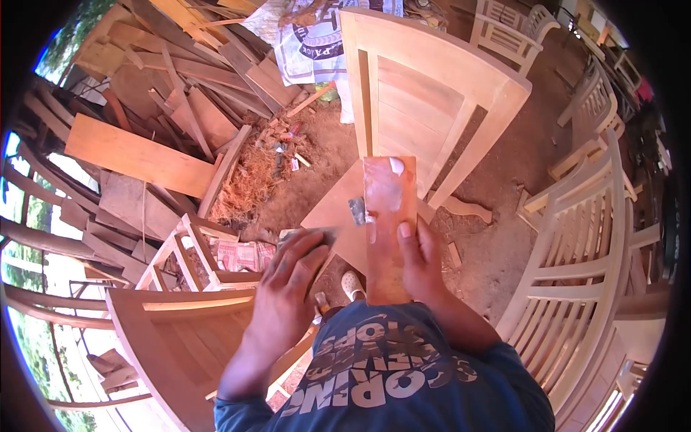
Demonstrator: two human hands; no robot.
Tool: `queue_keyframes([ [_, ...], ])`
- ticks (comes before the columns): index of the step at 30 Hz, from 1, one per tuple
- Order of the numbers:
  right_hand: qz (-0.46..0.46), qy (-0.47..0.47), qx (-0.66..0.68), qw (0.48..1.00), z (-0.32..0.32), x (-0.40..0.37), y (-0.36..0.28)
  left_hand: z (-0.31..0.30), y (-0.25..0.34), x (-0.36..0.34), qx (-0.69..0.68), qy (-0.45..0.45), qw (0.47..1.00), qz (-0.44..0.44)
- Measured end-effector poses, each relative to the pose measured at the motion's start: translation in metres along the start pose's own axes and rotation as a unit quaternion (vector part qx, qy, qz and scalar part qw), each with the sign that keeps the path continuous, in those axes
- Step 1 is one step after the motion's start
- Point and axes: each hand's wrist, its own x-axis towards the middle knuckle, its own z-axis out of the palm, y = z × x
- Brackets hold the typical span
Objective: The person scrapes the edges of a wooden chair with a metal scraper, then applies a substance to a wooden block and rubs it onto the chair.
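My right hand (425, 259) grips a narrow wooden board (389, 263) by its right edge, thumb on top. Pale, wet-looking paste (385, 187) is smeared over the board's upper part. My left hand (291, 266) is closed, fingers curled over a thin flat piece (327, 236) with a dark, blurred edge; its kind I cannot tell. Beyond my hands stands an unpainted wooden chair (468, 54) with a panelled back. A small dark grey patch (356, 211) shows beside the board, over the chair's seat (327, 209).
Scrap planks (140, 155) are heaped at the left, with shavings (248, 180) on the dirt floor. A printed sack (309, 47) lies at the back. Slatted wooden seats (568, 288) line the right. Another panelled piece (180, 338) stands close at lower left.
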Motion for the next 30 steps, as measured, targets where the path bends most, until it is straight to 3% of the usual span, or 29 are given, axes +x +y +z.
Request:
queue_keyframes([
  [1, -0.070, 0.034, -0.034, 0.996, 0.010, -0.002, 0.001, -0.008, 0.011, 0.003, 0.021, -0.020, 0.999, 0.019],
  [3, -0.091, 0.027, -0.024, 0.995, 0.014, -0.003, -0.003, -0.015, 0.026, 0.011, 0.069, -0.071, 0.993, 0.067],
  [10, -0.155, 0.036, -0.037, 0.987, 0.011, -0.006, -0.006, -0.003, 0.030, 0.018, 0.066, -0.089, 0.991, 0.078],
  [15, -0.102, 0.027, -0.057, 0.993, 0.004, -0.007, 0.007, -0.006, 0.028, 0.018, 0.001, -0.153, 0.986, 0.068],
  [19, -0.100, 0.026, -0.057, 0.993, 0.008, -0.010, -0.001, -0.022, 0.040, 0.027, 0.085, -0.077, 0.990, 0.077],
  [28, -0.093, 0.020, -0.020, 0.995, 0.012, -0.011, 0.003, -0.011, 0.034, 0.027, 0.113, -0.111, 0.985, 0.070],
  [30, -0.087, 0.012, -0.023, 0.996, 0.010, -0.011, 0.007, -0.017, 0.039, 0.031, 0.118, -0.071, 0.989, 0.060],
])
